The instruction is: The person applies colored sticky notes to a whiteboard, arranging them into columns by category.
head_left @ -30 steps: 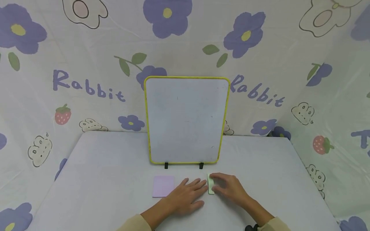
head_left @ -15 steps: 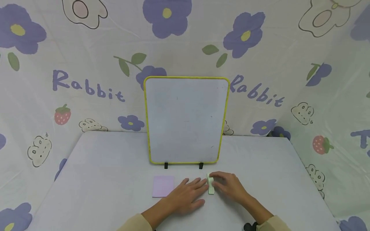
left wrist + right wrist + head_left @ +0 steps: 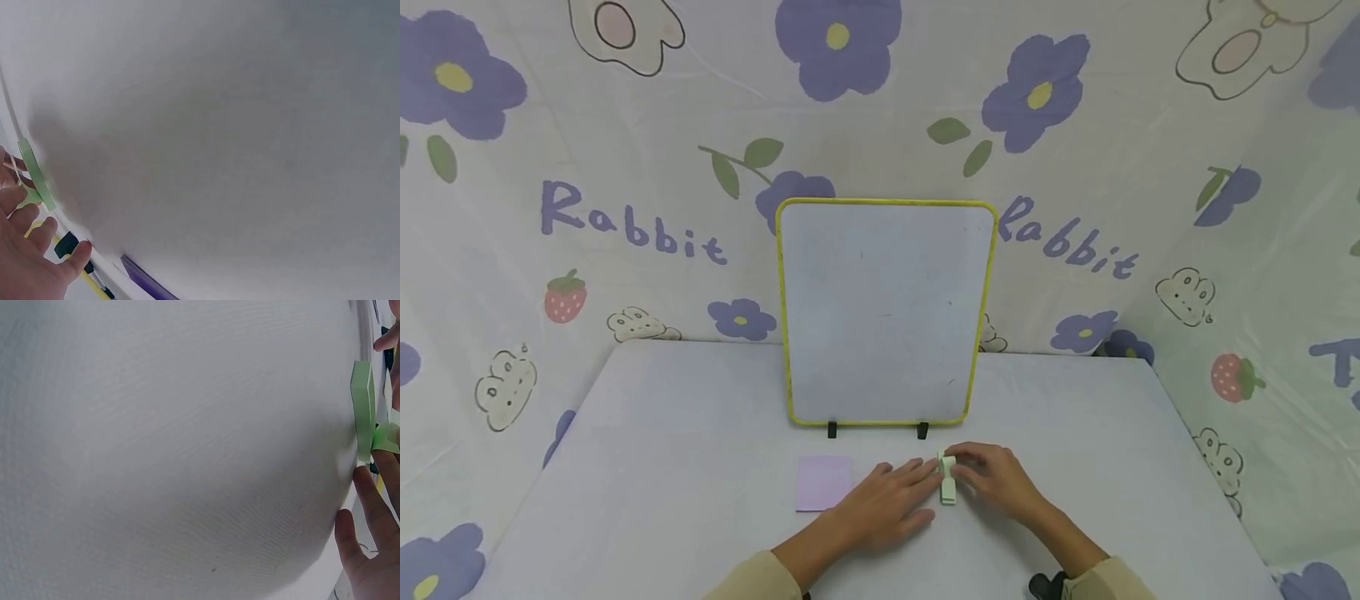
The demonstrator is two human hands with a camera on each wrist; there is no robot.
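Head view: the green pad (image 3: 948, 493) lies between the hands, on the near side of the whiteboard (image 3: 883, 317) and right of the purple pad (image 3: 824, 483). The left hand (image 3: 887, 504) has its fingers straight, tips at the pad's left edge; the right hand (image 3: 996, 481) seems to pinch a bowed sheet from the right. The pad is probably light, its sheets soft and easily creased, best held by a sheet's edge with the block steadied.

Left wrist view: it looks slim and pale green.

Right wrist view: its side is straight-edged, one sheet curling beside the fingers
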